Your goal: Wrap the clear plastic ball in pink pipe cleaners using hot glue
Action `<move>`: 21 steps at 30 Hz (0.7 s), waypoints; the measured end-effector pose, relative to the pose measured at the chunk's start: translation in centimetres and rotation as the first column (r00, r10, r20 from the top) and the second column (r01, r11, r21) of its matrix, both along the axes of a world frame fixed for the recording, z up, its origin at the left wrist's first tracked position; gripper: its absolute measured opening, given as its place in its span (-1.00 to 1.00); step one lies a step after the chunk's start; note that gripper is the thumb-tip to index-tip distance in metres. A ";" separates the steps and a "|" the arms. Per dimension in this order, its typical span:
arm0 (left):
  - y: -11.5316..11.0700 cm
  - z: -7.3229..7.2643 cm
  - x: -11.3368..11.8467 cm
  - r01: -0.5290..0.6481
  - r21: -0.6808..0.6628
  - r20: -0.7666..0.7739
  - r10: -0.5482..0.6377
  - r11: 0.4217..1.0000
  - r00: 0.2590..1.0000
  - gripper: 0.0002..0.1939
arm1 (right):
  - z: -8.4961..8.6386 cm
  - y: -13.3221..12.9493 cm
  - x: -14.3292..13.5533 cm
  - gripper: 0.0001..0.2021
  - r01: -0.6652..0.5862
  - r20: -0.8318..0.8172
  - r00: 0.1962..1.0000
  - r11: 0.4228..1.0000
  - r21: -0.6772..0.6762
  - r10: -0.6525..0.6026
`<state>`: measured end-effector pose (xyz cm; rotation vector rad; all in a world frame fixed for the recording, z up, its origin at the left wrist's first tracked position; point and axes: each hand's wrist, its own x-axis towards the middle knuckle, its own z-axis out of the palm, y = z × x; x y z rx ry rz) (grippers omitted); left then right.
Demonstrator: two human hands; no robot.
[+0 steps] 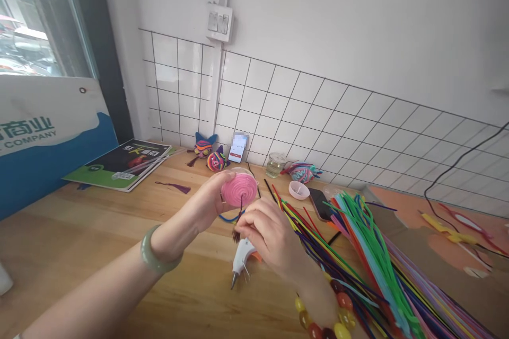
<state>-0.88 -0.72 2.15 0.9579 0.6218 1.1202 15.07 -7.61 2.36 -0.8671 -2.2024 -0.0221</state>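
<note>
A round pink coiled piece (239, 189) is held up over the table by my left hand (212, 198), whose fingers wrap round its left side and back. From its middle hangs a dark cord with a dark tassel (236, 234). My right hand (264, 228) is just below and right of the disc, its fingers pinched together on the cord above the tassel. A white glue gun (242, 259) lies on the table under my right hand, nozzle toward me, its rear hidden by the hand.
Bundled colourful pipe cleaners (369, 259) spread across the right. At the back are two small colourful figures (217, 160), a lit phone (237, 148), a glass jar (275, 165), and a pink bowl (298, 190). Books (123, 164) and a purple tassel (178, 187) lie left.
</note>
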 end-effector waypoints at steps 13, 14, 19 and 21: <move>0.8 0.4 -0.4 -0.020 -0.158 0.011 0.022 0.987 1.000 -0.68 | 2.3 -1.6 0.9 -0.73 -0.389 -0.271 0.921 0.710 -0.587 0.280; 0.7 0.2 -0.3 0.000 -0.144 0.008 0.001 0.990 1.000 -0.67 | 1.9 -1.3 0.9 -0.75 -0.352 -0.336 0.923 0.762 -0.543 0.186; 0.6 -0.4 -0.2 0.008 -0.104 -0.008 -0.008 0.995 1.000 -0.65 | 0.7 -0.8 1.8 -0.70 -0.633 -0.702 0.705 0.533 -0.561 0.099; 0.7 -0.3 -0.2 -0.047 -0.028 0.001 0.047 0.998 0.999 -0.63 | 1.0 -1.1 2.6 -0.65 -0.651 -0.666 0.744 0.286 -0.704 0.054</move>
